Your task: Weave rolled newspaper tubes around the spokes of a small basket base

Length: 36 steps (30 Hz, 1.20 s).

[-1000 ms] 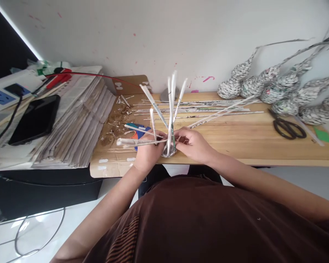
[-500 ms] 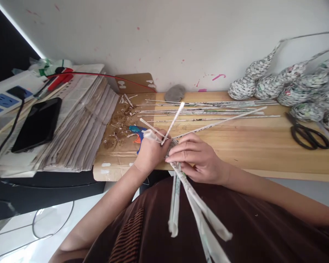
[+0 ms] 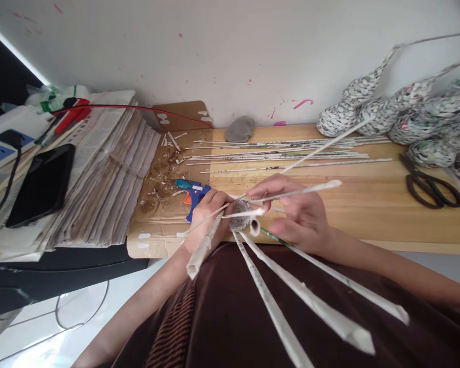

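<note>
Paper tubes fan out of a small woven base, held between two hands at the desk's near edge.

From the left, a phone (image 3: 42, 185) rests on stacked newspapers (image 3: 118, 168); then comes a blue glue gun (image 3: 197, 198). Just beside it, the left hand (image 3: 210, 217) has its grip closed on the near-left side of the woven base (image 3: 239, 215), loose tubes (image 3: 302, 296) splaying toward the lap. The right hand (image 3: 297, 214) reaches over the base's far side, its grip partly open, thumb apart from fingertips; I cannot tell whether they have a tube. Further right lie black scissors (image 3: 431, 186) on the desk (image 3: 348, 220). I'd judge this to be weaving round the rim; the next move calls for a steady left hold and a careful pinch of one tube.
</note>
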{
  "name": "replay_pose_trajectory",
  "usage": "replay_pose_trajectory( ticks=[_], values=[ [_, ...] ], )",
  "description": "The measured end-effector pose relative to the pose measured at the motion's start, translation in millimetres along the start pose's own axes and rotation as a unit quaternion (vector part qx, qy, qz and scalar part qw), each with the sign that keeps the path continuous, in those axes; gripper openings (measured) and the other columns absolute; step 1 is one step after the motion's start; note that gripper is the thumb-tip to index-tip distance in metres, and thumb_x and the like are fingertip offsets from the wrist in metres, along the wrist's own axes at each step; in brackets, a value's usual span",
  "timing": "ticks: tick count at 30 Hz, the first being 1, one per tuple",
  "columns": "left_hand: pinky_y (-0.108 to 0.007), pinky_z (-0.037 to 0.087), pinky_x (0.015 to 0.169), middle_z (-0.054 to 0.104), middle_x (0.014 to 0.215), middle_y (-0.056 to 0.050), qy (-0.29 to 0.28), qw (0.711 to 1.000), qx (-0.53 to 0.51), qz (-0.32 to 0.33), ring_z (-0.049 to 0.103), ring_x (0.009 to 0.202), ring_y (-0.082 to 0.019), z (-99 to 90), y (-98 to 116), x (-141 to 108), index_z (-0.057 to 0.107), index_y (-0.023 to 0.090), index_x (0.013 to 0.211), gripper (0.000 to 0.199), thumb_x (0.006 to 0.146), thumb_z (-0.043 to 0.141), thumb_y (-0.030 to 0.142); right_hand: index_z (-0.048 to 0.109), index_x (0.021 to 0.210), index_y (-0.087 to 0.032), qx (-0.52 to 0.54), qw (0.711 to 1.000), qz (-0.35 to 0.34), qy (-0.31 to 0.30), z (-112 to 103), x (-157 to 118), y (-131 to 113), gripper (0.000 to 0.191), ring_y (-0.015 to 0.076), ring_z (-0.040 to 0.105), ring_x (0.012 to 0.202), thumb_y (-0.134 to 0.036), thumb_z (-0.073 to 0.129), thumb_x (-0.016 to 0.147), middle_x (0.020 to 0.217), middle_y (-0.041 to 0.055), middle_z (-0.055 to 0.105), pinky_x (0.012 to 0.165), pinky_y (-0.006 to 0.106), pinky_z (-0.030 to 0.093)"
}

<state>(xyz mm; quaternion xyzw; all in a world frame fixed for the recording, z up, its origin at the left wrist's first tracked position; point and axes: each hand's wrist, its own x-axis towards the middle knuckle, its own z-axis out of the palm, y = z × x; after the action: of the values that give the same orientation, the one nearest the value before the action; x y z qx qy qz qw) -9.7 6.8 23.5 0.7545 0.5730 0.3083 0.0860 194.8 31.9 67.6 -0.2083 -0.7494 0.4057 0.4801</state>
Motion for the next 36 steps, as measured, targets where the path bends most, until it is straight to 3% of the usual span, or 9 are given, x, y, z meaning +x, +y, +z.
replay_pose_trajectory(
  ticks=[3,6,12,27,31,36],
  values=[
    [-0.027,0.049,0.072,0.065,0.085,-0.003,-0.014,1.0,-0.001,0.004,0.062,0.084,-0.017,-0.4,1,0,0.063,0.019,0.085,0.008,0.093,0.06,0.023,0.07,0.103,-0.02,-0.121,0.988,0.091,-0.03,2,-3,16,0.022,0.0185,0.062,0.085,-0.034,0.07,0.086,0.096,0.0065,0.069,0.071,0.031,0.049],
    [-0.027,0.048,0.072,0.065,0.086,-0.003,-0.006,1.0,0.011,-0.003,0.061,0.083,-0.016,-1.0,3,0,0.064,0.02,0.088,0.007,0.093,0.06,0.023,0.071,0.102,-0.019,-0.179,0.972,0.135,-0.072,6,-9,32,0.026,0.0192,0.063,0.087,-0.034,0.074,0.081,0.094,0.0057,0.07,0.078,0.031,0.049],
    [-0.028,0.05,0.076,0.066,0.086,-0.003,0.017,1.0,0.0,-0.019,0.062,0.083,-0.017,0.0,9,0,0.063,0.02,0.086,0.009,0.093,0.058,0.022,0.07,0.102,-0.018,-0.138,0.97,0.191,-0.061,11,-16,47,0.017,0.0142,0.065,0.074,-0.025,0.062,0.089,0.091,0.0044,0.072,0.071,0.026,0.05],
    [-0.03,0.051,0.077,0.068,0.084,-0.004,0.004,1.0,-0.002,-0.03,0.063,0.085,-0.019,-2.1,18,5,0.062,0.019,0.085,0.005,0.089,0.059,0.017,0.07,0.097,-0.018,-0.151,0.971,0.182,-0.044,15,-15,53,0.014,0.0152,0.067,0.078,-0.023,0.065,0.085,0.089,0.0031,0.074,0.073,0.025,0.049],
    [-0.033,0.052,0.077,0.068,0.084,-0.005,0.001,0.999,-0.002,-0.047,0.064,0.086,-0.021,-2.0,19,3,0.063,0.019,0.086,0.007,0.09,0.058,0.021,0.07,0.107,-0.02,-0.167,0.972,0.151,-0.074,13,-15,50,0.02,0.018,0.068,0.086,-0.021,0.059,0.09,0.097,0.0053,0.074,0.079,0.028,0.049],
    [-0.031,0.052,0.077,0.068,0.087,-0.005,-0.012,0.998,-0.01,-0.054,0.065,0.087,-0.019,-2.4,21,2,0.066,0.02,0.088,0.009,0.091,0.057,0.02,0.072,0.1,-0.018,-0.208,0.965,0.13,-0.095,12,-15,44,0.019,0.0201,0.067,0.087,-0.025,0.055,0.094,0.095,0.0078,0.073,0.079,0.031,0.049]
  ],
)
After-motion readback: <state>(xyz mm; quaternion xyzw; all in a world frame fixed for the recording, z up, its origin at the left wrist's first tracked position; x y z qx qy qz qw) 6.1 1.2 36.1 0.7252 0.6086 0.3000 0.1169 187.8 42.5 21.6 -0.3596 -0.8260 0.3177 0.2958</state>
